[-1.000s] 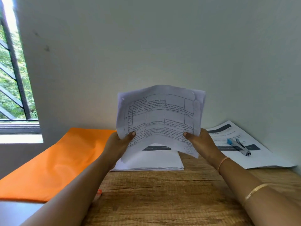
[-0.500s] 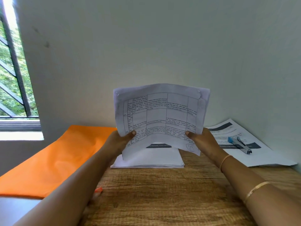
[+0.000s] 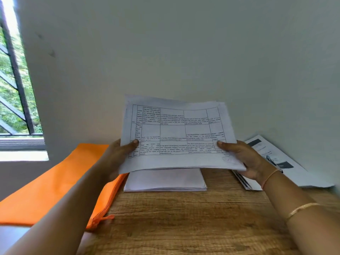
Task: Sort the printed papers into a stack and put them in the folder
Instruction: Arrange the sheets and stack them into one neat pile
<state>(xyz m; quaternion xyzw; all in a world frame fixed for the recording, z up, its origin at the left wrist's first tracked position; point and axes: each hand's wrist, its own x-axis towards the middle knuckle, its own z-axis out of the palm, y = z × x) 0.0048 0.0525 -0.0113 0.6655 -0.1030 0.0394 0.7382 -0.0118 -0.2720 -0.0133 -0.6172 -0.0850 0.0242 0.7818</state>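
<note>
Between left hand (image 3: pixel 117 157) and right hand (image 3: pixel 246 159) — printed papers (image 3: pixel 174 133), thumbs atop.

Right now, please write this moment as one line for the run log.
left hand: grips printed papers | right hand: grips same papers | papers: above white stack | orange folder: on table, left of stack
</note>
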